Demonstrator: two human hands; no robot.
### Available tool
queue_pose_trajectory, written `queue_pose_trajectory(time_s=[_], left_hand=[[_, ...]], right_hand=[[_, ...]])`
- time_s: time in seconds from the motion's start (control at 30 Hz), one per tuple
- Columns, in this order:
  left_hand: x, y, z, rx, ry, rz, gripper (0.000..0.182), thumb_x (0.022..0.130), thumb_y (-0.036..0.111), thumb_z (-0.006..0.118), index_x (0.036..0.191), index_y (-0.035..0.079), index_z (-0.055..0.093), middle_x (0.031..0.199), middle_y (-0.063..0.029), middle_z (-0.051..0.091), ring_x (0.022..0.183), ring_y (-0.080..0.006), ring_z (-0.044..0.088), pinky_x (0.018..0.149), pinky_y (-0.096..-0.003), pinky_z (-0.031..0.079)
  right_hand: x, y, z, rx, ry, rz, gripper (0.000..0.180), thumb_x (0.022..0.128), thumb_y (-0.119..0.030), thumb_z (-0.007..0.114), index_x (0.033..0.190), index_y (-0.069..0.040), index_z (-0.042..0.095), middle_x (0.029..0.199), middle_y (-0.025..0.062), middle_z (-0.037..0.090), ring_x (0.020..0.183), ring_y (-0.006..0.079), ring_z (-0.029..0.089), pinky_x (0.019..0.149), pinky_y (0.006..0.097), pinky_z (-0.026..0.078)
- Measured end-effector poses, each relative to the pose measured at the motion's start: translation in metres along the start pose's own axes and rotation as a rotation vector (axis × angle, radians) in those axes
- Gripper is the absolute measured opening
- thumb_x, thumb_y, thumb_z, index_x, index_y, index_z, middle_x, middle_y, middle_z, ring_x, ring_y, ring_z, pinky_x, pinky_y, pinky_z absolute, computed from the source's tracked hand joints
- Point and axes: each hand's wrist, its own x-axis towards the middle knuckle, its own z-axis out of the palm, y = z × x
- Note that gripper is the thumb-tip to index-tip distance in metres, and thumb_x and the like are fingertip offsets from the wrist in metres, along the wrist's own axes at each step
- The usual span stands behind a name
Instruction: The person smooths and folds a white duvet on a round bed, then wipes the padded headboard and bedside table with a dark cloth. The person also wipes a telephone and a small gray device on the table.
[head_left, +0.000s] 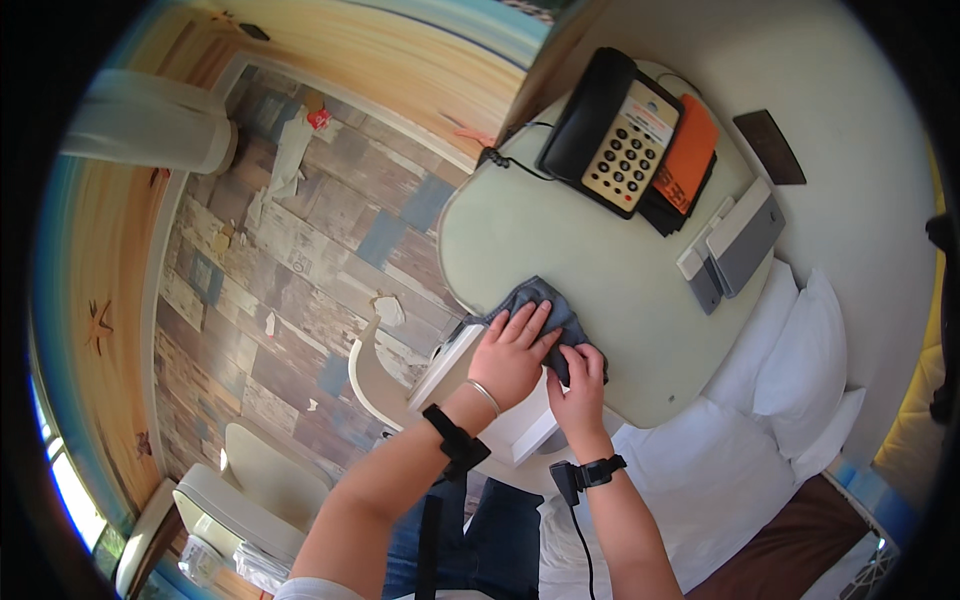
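A dark grey cloth (536, 292) lies bunched at the near edge of a pale glass-topped bedside table (525, 217). My left hand (514, 356) presses on it from above, its fingers spread over the fabric. Beside it, my right hand (581, 379) has its bent fingers on the cloth's right end, with the thumb near the fold. Below the tabletop, partly behind my hands, shows a white open drawer (525, 427). Both wrists wear black straps with small devices.
A black corded telephone (615, 135), an orange card (690, 150) and grey-white holders (731, 244) stand at the table's far right. White pillows (802, 352) and bedding adjoin the right side. Paper scraps (289, 157) litter the wood-pattern floor at left. A white chair (247, 495) is lower left.
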Motion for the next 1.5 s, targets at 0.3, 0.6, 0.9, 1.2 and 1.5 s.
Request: queue_pose_trajectory(time_s=[0.3, 0.6, 0.9, 1.2, 1.5], left_hand=[[0.030, -0.083, -0.059, -0.031, 0.203, -0.221, 0.057, 0.076, 0.011, 0.062, 0.133, 0.016, 0.063, 0.154, -0.0161, 0.043, 0.143, -0.0357, 0.039, 0.116, -0.0503, 0.031], [0.048, -0.064, -0.028, -0.020, 0.273, -0.319, 0.066, 0.077, 0.021, 0.064, 0.142, 0.009, 0.052, 0.158, -0.0243, 0.031, 0.146, -0.0400, 0.030, 0.119, -0.0513, 0.025], [0.024, -0.027, -0.014, -0.162, 0.358, -0.539, 0.074, 0.075, 0.031, 0.077, 0.135, -0.005, 0.052, 0.152, -0.0353, 0.032, 0.134, -0.0627, 0.031, 0.112, -0.0619, 0.031], [0.116, -0.064, -0.040, 0.084, 0.295, -0.381, 0.069, 0.082, 0.027, 0.065, 0.148, 0.018, 0.047, 0.161, -0.0168, 0.030, 0.147, -0.0432, 0.027, 0.117, -0.0599, 0.022], [0.061, -0.024, -0.018, 0.069, 0.064, -0.316, 0.071, 0.080, 0.024, 0.067, 0.148, 0.016, 0.048, 0.159, -0.0141, 0.034, 0.146, -0.0382, 0.032, 0.117, -0.0572, 0.023]], right_hand=[[0.070, -0.050, 0.041, -0.005, 0.002, -0.284, 0.039, 0.084, -0.005, 0.068, 0.122, -0.004, 0.061, 0.133, 0.0201, 0.054, 0.119, 0.0402, 0.053, 0.101, 0.0472, 0.044], [0.091, -0.021, 0.031, -0.121, 0.266, -0.082, 0.049, 0.090, -0.010, 0.063, 0.136, -0.001, 0.048, 0.147, 0.0245, 0.040, 0.135, 0.0433, 0.038, 0.111, 0.0529, 0.034], [0.082, 0.010, 0.037, -0.389, 0.204, -0.240, 0.053, 0.092, -0.026, 0.059, 0.136, 0.000, 0.044, 0.150, 0.0292, 0.036, 0.137, 0.0483, 0.036, 0.112, 0.0581, 0.030], [0.083, 0.008, 0.033, -0.400, 0.191, -0.254, 0.053, 0.099, -0.038, 0.051, 0.137, -0.001, 0.045, 0.149, 0.0299, 0.038, 0.135, 0.0493, 0.039, 0.110, 0.0572, 0.034], [0.082, 0.011, 0.035, -0.242, 0.241, -0.272, 0.042, 0.092, -0.031, 0.060, 0.123, -0.004, 0.051, 0.144, 0.0287, 0.040, 0.131, 0.0514, 0.039, 0.107, 0.0609, 0.033]])
